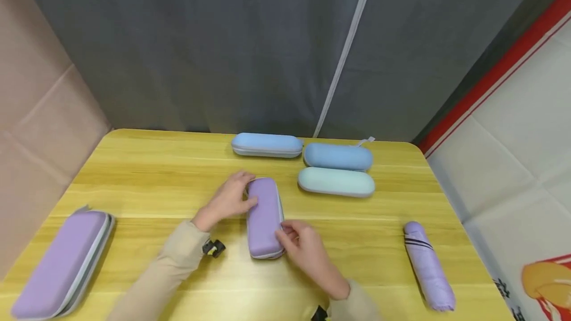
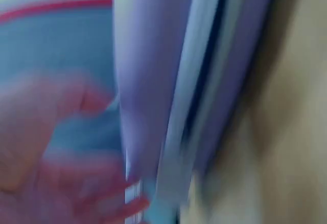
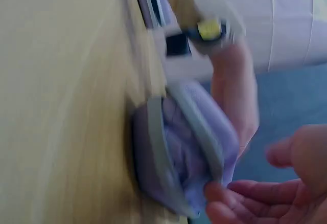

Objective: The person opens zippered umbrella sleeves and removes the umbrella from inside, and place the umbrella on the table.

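A purple zip case (image 1: 264, 217) lies lengthwise in the middle of the table between both hands. My left hand (image 1: 229, 199) grips its far left corner, the thumb at the left edge and the fingertips at the far end. My right hand (image 1: 308, 251) touches the case's right edge near the front. The right wrist view shows the purple case (image 3: 212, 116) partly unzipped, with a gap between lid and base and a folded purple lining. There, the right hand's fingers (image 3: 219, 198) reach the rim and its thumb stands apart. The left wrist view is blurred.
A larger purple case (image 1: 62, 264) lies at the left. Behind the hands are a light blue case (image 1: 266, 143), a blue case (image 1: 339, 156) and a mint case (image 1: 336, 181). A folded purple umbrella (image 1: 428, 266) lies at the right. A grey curtain (image 1: 200, 53) hangs behind the table.
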